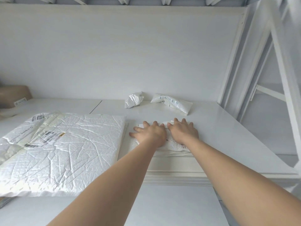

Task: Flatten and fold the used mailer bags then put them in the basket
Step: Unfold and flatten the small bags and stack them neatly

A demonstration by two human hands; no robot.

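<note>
A small white mailer bag (pixel 177 148) lies on the white table (pixel 228 136) in front of me. My left hand (pixel 149 133) and my right hand (pixel 183 130) press flat on it side by side, fingers spread. To the left lies a large flattened white padded mailer (pixel 68 149) with shipping labels. Near the back wall sit a crumpled white bag (pixel 133 99) and a printed white mailer (pixel 172 102), both apart from my hands. No basket is in view.
A brown cardboard box (pixel 14 95) stands at the far left by the wall. A white metal shelf frame (pixel 254 66) rises at the right. The table's front edge (pixel 179 176) runs under my forearms.
</note>
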